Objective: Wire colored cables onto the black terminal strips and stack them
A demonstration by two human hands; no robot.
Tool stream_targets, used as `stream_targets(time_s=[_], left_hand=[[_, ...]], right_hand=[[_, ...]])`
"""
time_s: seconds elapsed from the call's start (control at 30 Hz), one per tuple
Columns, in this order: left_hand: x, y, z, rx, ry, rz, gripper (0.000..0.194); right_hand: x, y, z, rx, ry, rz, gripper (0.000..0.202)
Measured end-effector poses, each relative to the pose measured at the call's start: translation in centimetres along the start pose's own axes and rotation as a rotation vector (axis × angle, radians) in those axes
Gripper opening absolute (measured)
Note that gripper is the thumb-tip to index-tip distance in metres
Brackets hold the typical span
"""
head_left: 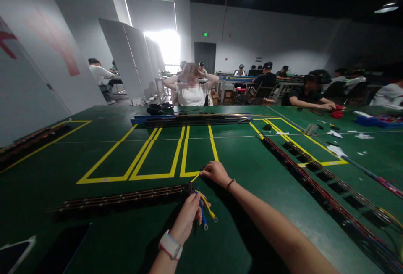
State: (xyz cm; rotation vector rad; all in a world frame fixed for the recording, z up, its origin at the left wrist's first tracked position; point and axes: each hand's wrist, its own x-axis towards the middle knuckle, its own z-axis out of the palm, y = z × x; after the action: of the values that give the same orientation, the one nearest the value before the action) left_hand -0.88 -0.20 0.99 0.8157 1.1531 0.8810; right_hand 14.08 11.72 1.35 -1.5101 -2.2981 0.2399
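A long dark strip assembly with copper-coloured rods lies on the green table. At its right end, my left hand is closed around a bundle of wires. Below those fingers hang a blue wire and a yellow wire, both tipped with ring terminals. Just above, my right hand pinches the end of a thin yellow wire that runs back to the strip's end.
Yellow tape rectangles mark the table. Wired strips lie at the right, another strip at the far left. A blue rail spans the back. A phone-like object is at lower left. A person sits opposite.
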Motion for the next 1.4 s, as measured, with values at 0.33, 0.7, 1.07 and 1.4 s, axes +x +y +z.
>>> stream_targets(time_s=[0.33, 0.7, 1.07, 1.4], left_hand=[[0.1, -0.7, 0.0, 0.049, 0.009, 0.076, 0.036], [0.9, -1.8, -0.8, -0.018, -0.021, 0.040, 0.038], [1.0, -1.4, -1.1, -0.065, -0.094, 0.041, 0.031], [0.6, -1.0, -0.3, -0.005, -0.022, 0.090, 0.025]], right_hand=[[-5.7, -0.2, -0.2, 0.090, 0.366, -0.176, 0.016], [-8.7, -1.9, -1.2, -0.130, 0.131, -0.755, 0.020], [-7.8, -0.6, -1.9, -0.081, 0.046, -0.835, 0.028], [-3.3, -6.9, -2.0, 0.225, 0.300, -0.590, 0.024]])
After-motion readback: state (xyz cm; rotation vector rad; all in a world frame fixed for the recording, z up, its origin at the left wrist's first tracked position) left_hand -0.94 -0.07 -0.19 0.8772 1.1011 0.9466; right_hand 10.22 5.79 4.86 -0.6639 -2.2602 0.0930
